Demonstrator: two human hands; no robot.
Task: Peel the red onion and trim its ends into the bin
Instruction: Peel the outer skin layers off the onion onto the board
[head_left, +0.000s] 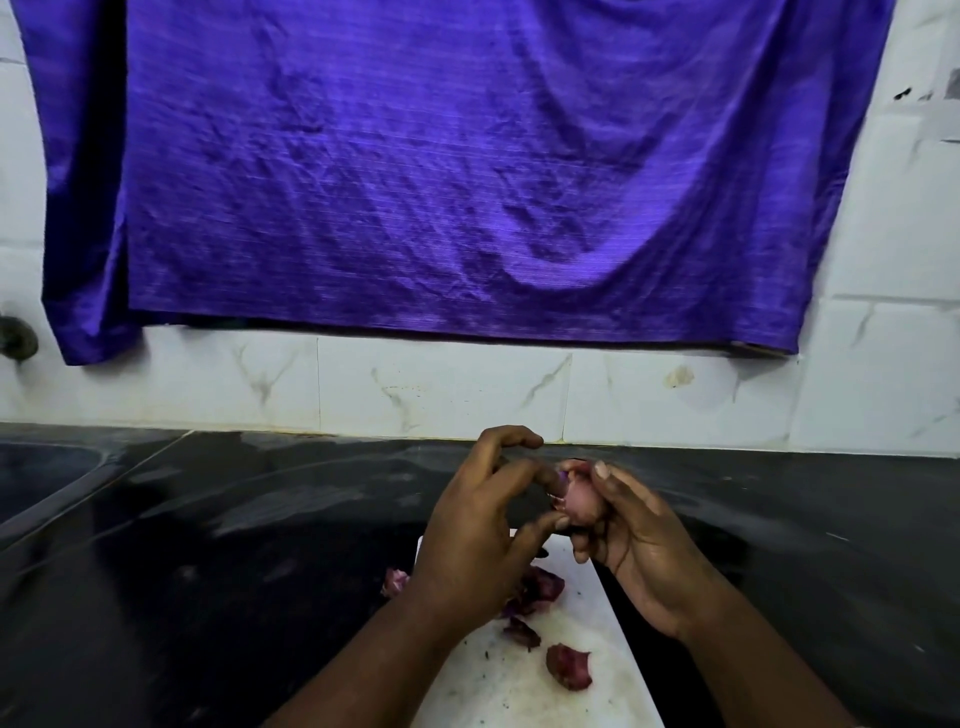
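Here we are over the dark surface (208, 571), and the red onion (579, 499) is up in the air, held above the far end of a white cutting board (576, 618); it's a small one, pale pink and smooth where the flesh shows, so much of the outer skin is already off; a thin darker purple edge clings near its top left, with a ragged fringe just below it.

The right hand (639, 545) has it firmly; fingers curled around from below and behind, thumb pressed down on the top; only the left-facing side of the onion shows between them.

The left hand (478, 525) comes in from the other side with its fingers bent; two fingertips (551, 477) meet the onion, one at that purple edge near the top, one lower down against its side, pinching at the skin there; the index finger is lifted clear above, hooked and touching nothing.

Down on the board, loose peels (569, 665) lie scattered; dry, crumpled, deep maroon; a heap sits just under the left wrist, two single pieces nearer the camera, and one more scrap (395, 581) lies off the board's left edge on the surface; dark specks dot the board.

Behind it all, a wrinkled purple cloth (467, 156) hangs across a white marbled tiled wall (441, 384).
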